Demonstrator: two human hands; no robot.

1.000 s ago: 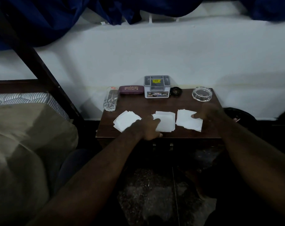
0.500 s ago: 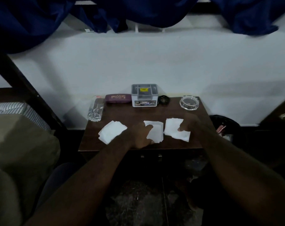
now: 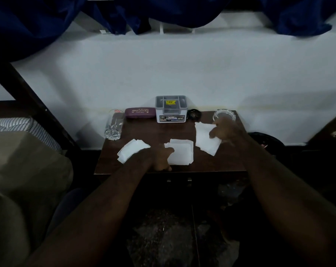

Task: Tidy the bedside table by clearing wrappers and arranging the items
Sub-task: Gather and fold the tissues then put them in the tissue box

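Nearest me, my left hand [image 3: 159,158] sits at the front edge of the tabletop [image 3: 163,132], knuckles bent. Its thumb is on the left border of the middle wrapper [image 3: 182,155], which lies flat at its three o'clock. In this gloom I cannot tell whether those fingers pinch the sheet or merely rest on it. The left wrapper [image 3: 133,150] lies loose at that hand's ten o'clock.

Farther out, my right hand [image 3: 227,132] pinches the right wrapper [image 3: 204,138] by its right edge, thumb on top. The sheet spreads toward the hand's eight o'clock, its long axis running eleven to five.

What I take for a bin [image 3: 267,139] sits off the tabletop at that hand's four o'clock, so the right hand is the nearer carrier.

Along the back stand a glass [image 3: 114,125], a spectacle case [image 3: 140,112], an organiser box [image 3: 171,109] and an ashtray [image 3: 224,114].
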